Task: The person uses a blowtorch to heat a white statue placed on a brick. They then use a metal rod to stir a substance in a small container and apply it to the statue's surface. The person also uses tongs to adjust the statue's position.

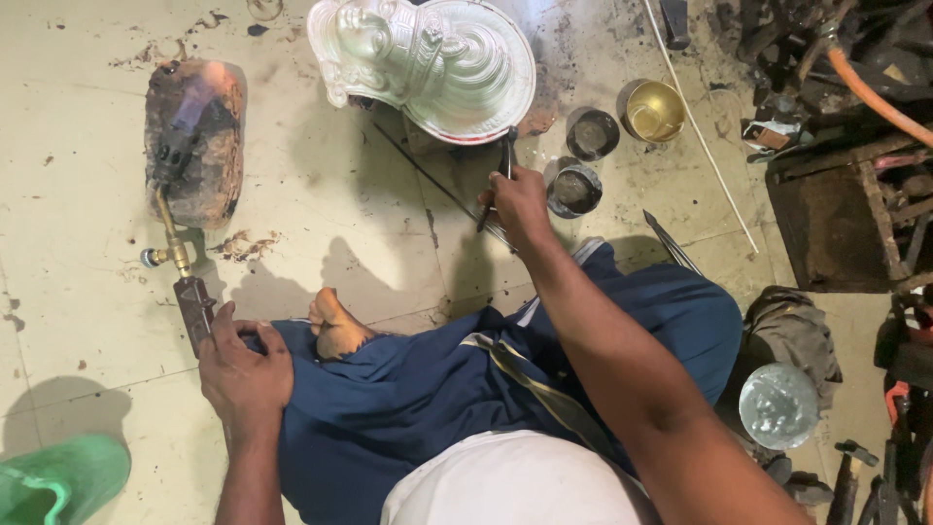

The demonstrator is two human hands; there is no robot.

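Seated on tiled floor [87, 321]; both hands occupied with tools.

Left hand [243, 369], lower left of frame: fingers closed round the dark grip of a brass gas torch [175, 248], nozzle pointing up-frame at a scorched brick [199, 141] with a bluish flame on it. Right hand [520, 204], centre: fingers closed on dark tongs [503, 165], tips touching the lower rim of a silver embossed plate [428, 63] at top centre. Three small metal cups [593, 133] stand just right of that hand. Blue cloth [437, 379] covers the lap.
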